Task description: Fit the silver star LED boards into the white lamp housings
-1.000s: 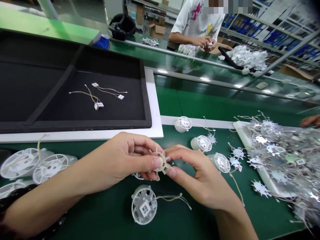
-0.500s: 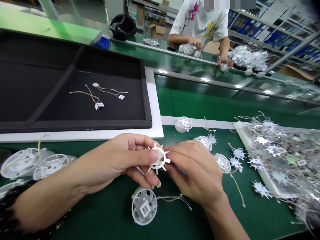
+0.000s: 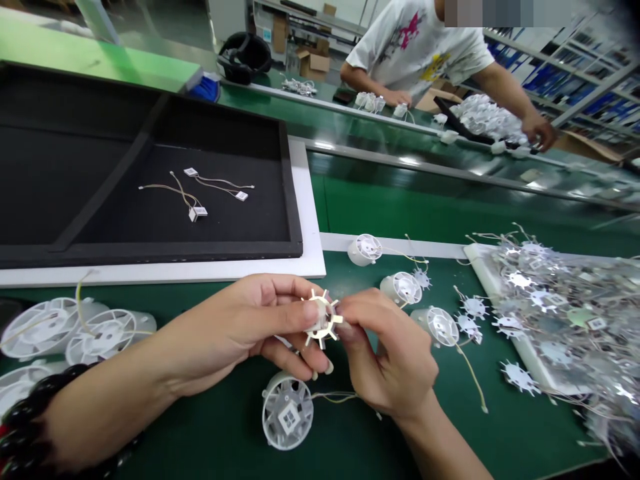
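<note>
Between the thumb and fingers of my left hand (image 3: 270, 327) is a small white spoked disc (image 3: 323, 327) with short arms round its rim. My right hand (image 3: 385, 350) is closed in a pinch at the disc's right edge; its fingertips hide what lies between them. Below both hands a round white housing (image 3: 289, 412) rests on the green table, a square printed label (image 3: 289, 419) at its centre. Thin wires (image 3: 335, 397) run from this housing towards my right wrist.
Several white housings lie left (image 3: 107, 337) and right (image 3: 440, 327). A heap of silver spoked plates with wires (image 3: 560, 300) covers the right side. Labelled wired pieces (image 3: 197, 212) sit in a black tray (image 3: 240, 250). Across the bench, a person (image 3: 415, 50) handles white parts.
My right hand has drawn its fingers in and tilted, still at the disc's edge. The disc has turned slightly. The person opposite has stretched an arm out to the right.
</note>
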A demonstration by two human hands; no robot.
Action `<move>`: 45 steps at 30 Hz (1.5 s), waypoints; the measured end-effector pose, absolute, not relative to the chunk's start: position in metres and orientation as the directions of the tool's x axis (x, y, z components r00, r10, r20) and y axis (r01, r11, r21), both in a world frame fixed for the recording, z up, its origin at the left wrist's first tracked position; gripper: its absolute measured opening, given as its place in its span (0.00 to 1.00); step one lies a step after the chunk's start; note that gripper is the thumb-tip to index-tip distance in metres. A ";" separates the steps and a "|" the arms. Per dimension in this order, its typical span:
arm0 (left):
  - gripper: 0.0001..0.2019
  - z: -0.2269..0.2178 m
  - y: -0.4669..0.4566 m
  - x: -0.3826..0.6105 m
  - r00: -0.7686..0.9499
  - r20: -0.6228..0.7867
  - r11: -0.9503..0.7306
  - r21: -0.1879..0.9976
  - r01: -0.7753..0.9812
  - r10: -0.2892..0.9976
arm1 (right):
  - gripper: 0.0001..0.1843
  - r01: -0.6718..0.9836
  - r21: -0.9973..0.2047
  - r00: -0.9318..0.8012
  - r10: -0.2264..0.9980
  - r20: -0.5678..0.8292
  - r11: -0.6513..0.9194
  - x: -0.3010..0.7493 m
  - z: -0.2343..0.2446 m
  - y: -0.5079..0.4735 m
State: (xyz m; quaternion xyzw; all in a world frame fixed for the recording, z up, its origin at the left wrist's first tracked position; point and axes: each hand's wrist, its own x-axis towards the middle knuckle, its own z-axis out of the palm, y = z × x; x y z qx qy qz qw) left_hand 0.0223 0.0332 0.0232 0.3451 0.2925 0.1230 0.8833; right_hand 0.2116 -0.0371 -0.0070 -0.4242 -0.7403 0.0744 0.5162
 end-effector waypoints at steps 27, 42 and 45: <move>0.14 0.039 0.030 0.017 0.657 -0.418 0.574 0.818 -0.029 0.628 | 0.18 -0.026 -0.999 -0.137 0.990 -0.021 -0.025 0.213 0.000 -0.041; 0.06 0.026 0.040 0.013 0.778 -0.328 0.559 0.828 -0.036 0.535 | 0.13 0.015 -0.999 -0.183 0.982 0.034 0.038 0.213 0.001 -0.044; 0.05 0.024 0.044 0.011 0.779 -0.342 0.569 0.822 -0.023 0.525 | 0.13 0.038 -0.998 -0.168 0.985 0.045 0.052 0.212 0.001 -0.044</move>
